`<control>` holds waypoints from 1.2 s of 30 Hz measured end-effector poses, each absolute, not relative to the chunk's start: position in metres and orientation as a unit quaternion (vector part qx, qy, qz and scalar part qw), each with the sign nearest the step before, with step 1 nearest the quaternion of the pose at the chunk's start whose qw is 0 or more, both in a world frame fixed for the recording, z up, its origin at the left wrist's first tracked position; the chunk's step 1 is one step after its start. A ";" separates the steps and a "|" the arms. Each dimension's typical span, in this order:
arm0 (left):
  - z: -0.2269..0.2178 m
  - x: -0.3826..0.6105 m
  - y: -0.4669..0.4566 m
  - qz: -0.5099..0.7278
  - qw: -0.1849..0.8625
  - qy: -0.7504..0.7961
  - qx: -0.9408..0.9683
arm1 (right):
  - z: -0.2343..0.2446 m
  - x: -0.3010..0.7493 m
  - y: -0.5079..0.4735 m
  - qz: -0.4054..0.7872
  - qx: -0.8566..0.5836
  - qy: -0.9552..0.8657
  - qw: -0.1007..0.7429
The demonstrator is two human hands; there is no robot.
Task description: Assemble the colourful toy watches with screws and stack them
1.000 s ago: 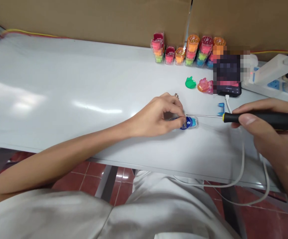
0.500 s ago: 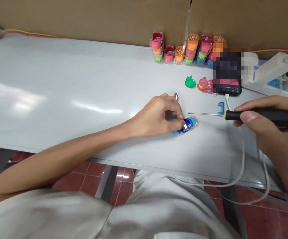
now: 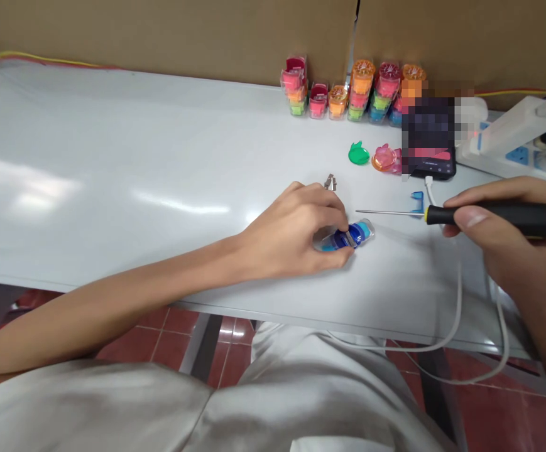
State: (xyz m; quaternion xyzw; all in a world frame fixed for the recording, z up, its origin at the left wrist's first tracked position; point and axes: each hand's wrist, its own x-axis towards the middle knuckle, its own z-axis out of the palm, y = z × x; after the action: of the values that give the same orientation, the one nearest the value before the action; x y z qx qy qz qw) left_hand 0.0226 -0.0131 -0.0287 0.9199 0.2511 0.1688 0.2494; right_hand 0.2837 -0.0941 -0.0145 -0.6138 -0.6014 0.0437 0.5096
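Observation:
My left hand [image 3: 301, 226] has its thumb and index finger around a small blue plastic pencil sharpener [image 3: 360, 233] with a clear casing, lying on the table. A metal insert shows in its middle, between the fingertips. In my right hand [image 3: 503, 232] is a screwdriver [image 3: 503, 216] with a black handle and yellow collar; its thin shaft points left, with the tip just above the sharpener and apart from it. Small silver metal pieces [image 3: 330, 182] lie behind my left hand. Under the screwdriver shaft sits a blue plastic clip-shaped part [image 3: 416, 204].
Stacks of colourful sharpeners [image 3: 363, 88] stand along the back wall. A green plastic cover [image 3: 359, 154] and pink-orange covers [image 3: 386, 158] lie before them. At the right are a phone [image 3: 433, 166], its white cable [image 3: 459, 282] and a power strip [image 3: 518, 154].
My left thumb has moved down to the near side of the sharpener, uncovering more of its middle. The metal pieces show more fully. My right hand holds the screwdriver almost still.

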 end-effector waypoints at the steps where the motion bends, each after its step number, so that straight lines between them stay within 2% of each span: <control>1: -0.029 0.022 -0.015 0.167 0.224 0.245 0.929 | -0.014 0.284 -0.094 0.045 -0.617 -0.602 0.505; 6: -0.035 0.020 -0.023 0.167 0.104 0.212 0.957 | -0.013 0.283 -0.098 0.046 -0.612 -0.610 0.501; 9: -0.039 0.021 -0.024 0.188 0.066 0.195 0.960 | -0.014 0.283 -0.099 0.047 -0.614 -0.609 0.500; 22: -0.043 0.021 -0.023 0.190 0.152 0.187 0.952 | -0.014 0.286 -0.098 0.038 -0.611 -0.623 0.487; 30: -0.042 0.017 -0.027 0.201 0.144 0.162 0.955 | -0.026 0.281 -0.095 0.071 -0.584 -0.718 0.372; 36: -0.039 0.019 -0.037 0.211 0.086 0.171 0.959 | -0.035 0.277 -0.096 0.107 -0.542 -0.741 0.383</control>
State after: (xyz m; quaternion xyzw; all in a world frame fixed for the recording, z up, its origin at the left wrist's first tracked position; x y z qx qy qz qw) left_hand 0.0190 -0.0367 -0.0391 0.9586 0.1710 0.2108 0.0860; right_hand 0.2773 -0.0958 -0.0346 -0.5416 -0.7408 0.1073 0.3826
